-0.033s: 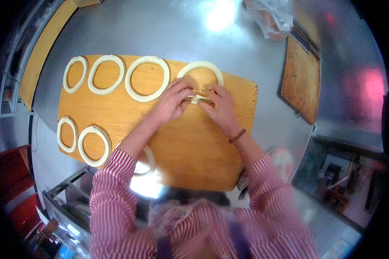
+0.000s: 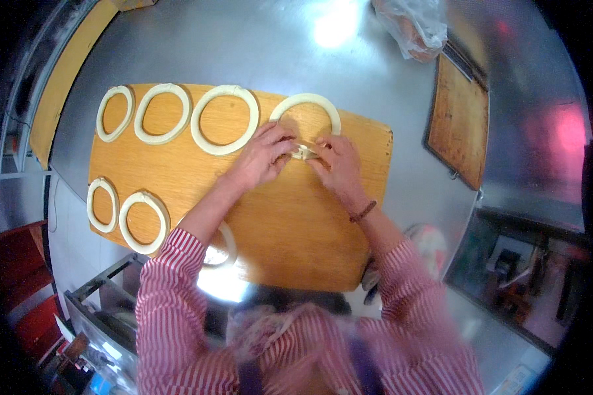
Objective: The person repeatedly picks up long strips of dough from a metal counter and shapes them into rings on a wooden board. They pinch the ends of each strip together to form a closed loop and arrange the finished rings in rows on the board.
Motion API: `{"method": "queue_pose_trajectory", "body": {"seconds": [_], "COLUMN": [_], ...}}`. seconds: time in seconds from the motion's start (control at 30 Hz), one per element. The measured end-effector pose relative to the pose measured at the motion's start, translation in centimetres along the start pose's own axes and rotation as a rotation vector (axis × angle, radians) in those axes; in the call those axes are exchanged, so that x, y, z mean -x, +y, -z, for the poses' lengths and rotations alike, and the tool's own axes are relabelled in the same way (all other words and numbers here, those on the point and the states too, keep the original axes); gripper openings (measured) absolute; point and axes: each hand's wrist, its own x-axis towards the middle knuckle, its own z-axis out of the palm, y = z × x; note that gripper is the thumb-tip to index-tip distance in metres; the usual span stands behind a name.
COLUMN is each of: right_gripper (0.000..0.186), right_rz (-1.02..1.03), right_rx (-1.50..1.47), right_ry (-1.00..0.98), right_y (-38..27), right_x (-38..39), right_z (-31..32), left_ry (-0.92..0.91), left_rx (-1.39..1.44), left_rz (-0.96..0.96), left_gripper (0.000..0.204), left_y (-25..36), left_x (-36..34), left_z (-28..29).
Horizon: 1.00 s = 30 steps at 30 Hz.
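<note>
At the far right of the wooden board (image 2: 283, 224) lies a pale dough ring (image 2: 306, 98). Its near side is between my hands, where the fingers partly hide the join. My left hand (image 2: 265, 157) is closed on the dough from the left, fingers bent. From the right, my right hand (image 2: 339, 168) pinches the same part between thumb and fingers. Beside it in the far row are several more dough rings (image 2: 225, 150). The near row holds a dough ring (image 2: 143, 249) at the left and another dough ring (image 2: 231, 242) partly covered by my left forearm.
The board sits on a shiny metal table (image 2: 257, 52). A clear plastic bag (image 2: 412, 29) is at the far right, and a smaller wooden board (image 2: 461, 118) stands near the right edge. Red chairs (image 2: 16, 273) show at the left.
My right fingers have shifted slightly at the join of the dough ring, and the right wrist has dropped a little nearer. The left hand and the other rings stay in place.
</note>
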Motion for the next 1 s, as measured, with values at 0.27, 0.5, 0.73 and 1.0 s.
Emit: {"method": "queue_pose_trajectory", "body": {"seconds": [0.27, 0.5, 0.73, 1.0], "right_gripper": [0.014, 0.012, 0.014, 0.022], "right_rz": [-0.012, -0.171, -0.064, -0.113], "right_rx": [0.030, -0.028, 0.106, 0.075], "right_ry": [0.044, 0.030, 0.078, 0.099], "right_y": [0.6, -0.3, -0.9, -1.9], "right_x": [-0.4, -0.9, -0.7, 0.4], "right_z": [-1.2, -1.8, -2.6, -2.2], "left_ry": [-0.031, 0.105, 0.143, 0.143], "left_rx": [-0.113, 0.027, 0.028, 0.029], "left_rz": [0.006, 0.107, 0.085, 0.111], "left_gripper": [0.024, 0.015, 0.021, 0.025], "left_y": [0.1, -0.1, -0.4, 0.3], "left_x": [-0.9, -0.8, -0.4, -0.4], "left_z": [-0.7, -2.3, -3.5, -3.6]}}
